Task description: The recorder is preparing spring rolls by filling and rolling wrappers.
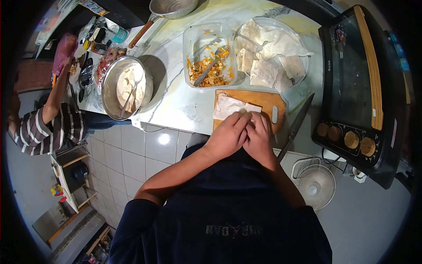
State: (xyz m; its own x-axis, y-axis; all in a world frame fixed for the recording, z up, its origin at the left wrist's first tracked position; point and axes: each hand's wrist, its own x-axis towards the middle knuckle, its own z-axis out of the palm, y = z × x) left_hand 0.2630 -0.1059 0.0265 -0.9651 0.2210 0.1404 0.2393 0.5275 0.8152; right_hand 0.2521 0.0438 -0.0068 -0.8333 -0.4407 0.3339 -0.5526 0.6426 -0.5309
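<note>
My left hand (229, 135) and my right hand (258, 133) meet at the near edge of a wooden cutting board (280, 112), fingertips pinching the near right end of a pale dough wrapper (227, 107) that lies on the board. The fingers hide what is between them. Behind the board, a clear plastic container (186, 52) holds shredded carrot filling with a metal spoon (206, 72) in it. To its right, a plate (306, 66) bears folded wrapper parcels (263, 71) and loose wrapper sheets (283, 43).
A large knife (298, 118) lies right of the board, beside a black toaster oven (349, 76). At left stand a metal pot (148, 89) of creamy white mixture and a wooden-handled pan (173, 8). Another person (52, 128) reaches over the counter's left end. A fan (315, 188) stands below.
</note>
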